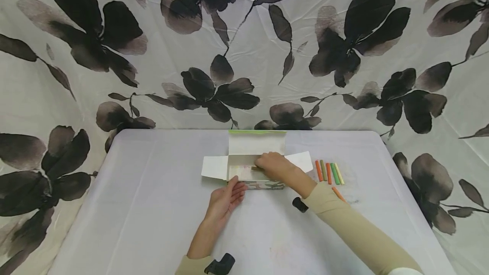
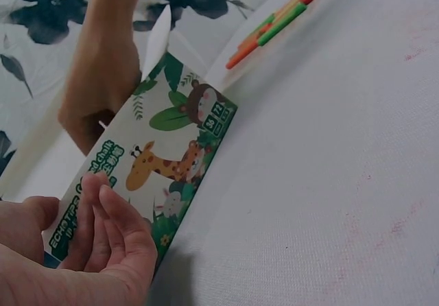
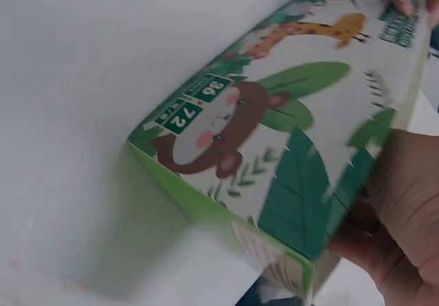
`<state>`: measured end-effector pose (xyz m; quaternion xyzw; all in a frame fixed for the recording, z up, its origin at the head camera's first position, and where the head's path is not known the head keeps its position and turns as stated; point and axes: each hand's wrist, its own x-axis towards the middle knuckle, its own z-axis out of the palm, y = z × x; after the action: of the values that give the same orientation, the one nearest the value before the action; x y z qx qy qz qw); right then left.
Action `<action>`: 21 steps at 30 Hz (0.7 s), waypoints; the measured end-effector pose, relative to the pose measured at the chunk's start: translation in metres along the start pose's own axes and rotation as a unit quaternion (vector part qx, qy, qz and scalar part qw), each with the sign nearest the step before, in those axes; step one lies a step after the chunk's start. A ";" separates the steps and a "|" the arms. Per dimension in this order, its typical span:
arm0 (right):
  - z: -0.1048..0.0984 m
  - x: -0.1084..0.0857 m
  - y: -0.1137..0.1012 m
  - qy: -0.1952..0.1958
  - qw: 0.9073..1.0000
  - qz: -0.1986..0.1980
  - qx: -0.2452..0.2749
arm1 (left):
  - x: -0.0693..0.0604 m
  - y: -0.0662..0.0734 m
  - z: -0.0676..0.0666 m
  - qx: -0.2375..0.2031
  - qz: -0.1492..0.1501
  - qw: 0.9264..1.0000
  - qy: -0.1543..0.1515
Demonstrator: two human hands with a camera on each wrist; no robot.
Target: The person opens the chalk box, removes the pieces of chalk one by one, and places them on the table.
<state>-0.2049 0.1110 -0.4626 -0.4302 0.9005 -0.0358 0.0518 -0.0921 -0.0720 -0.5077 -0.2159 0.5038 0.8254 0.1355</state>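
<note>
A white chalk box (image 1: pixel 265 185) with printed animals stands on the table, its lid and side flaps folded out. My right hand (image 1: pixel 276 166) reaches into it and pinches an olive chalk stick (image 1: pixel 256 168); the box wall hides its fingertips in the right wrist view. At the box's front left corner is my left hand (image 1: pixel 225 200). Its thumb touches near the rim and its extended fingers rest along the front panel, also seen in the left wrist view beside the printed giraffe (image 2: pixel 161 165). Pale contents show inside the box, too blurred to tell apart.
Right of the box, several chalk sticks (image 1: pixel 329 173) in orange, olive, green and yellow lie side by side. Another orange stick (image 1: pixel 338 194) lies nearer, partly behind the right sleeve. The white table (image 1: pixel 153 207) ends at a floral cloth (image 1: pixel 214 88) behind.
</note>
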 end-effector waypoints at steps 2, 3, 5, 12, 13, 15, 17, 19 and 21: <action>-0.007 -0.004 0.003 -0.004 0.998 0.008 0.063 | 0.000 0.000 0.000 0.002 0.002 1.000 0.000; -0.010 -0.006 0.004 -0.005 0.996 0.008 0.090 | 0.000 0.000 0.000 0.003 0.003 1.000 0.000; -0.016 -0.011 0.009 -0.001 0.990 0.004 0.143 | 0.000 0.000 0.000 0.005 0.004 1.000 0.000; -0.029 -0.028 0.030 0.048 0.955 -0.012 0.293 | 0.000 0.001 -0.001 0.008 0.004 1.000 -0.002; -0.031 -0.031 0.033 0.054 0.950 -0.007 0.307 | 0.000 0.001 -0.001 0.007 0.003 1.000 -0.003; -0.035 -0.037 0.038 0.065 0.942 0.011 0.328 | 0.000 0.000 0.000 0.007 0.004 1.000 -0.004; -0.038 -0.044 0.043 0.072 0.935 0.030 0.346 | 0.000 0.000 -0.001 0.009 0.005 1.000 -0.005; -0.042 -0.051 0.047 0.077 0.928 0.048 0.362 | 0.001 0.000 -0.001 0.012 0.005 1.000 -0.005; -0.044 -0.058 0.052 0.083 0.921 0.060 0.376 | 0.001 0.000 -0.001 0.013 0.005 1.000 -0.006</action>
<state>-0.2142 0.1892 -0.4211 -0.3194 0.8460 -0.4043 0.1373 -0.0924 -0.0728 -0.5087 -0.2065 0.5143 0.8210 0.1371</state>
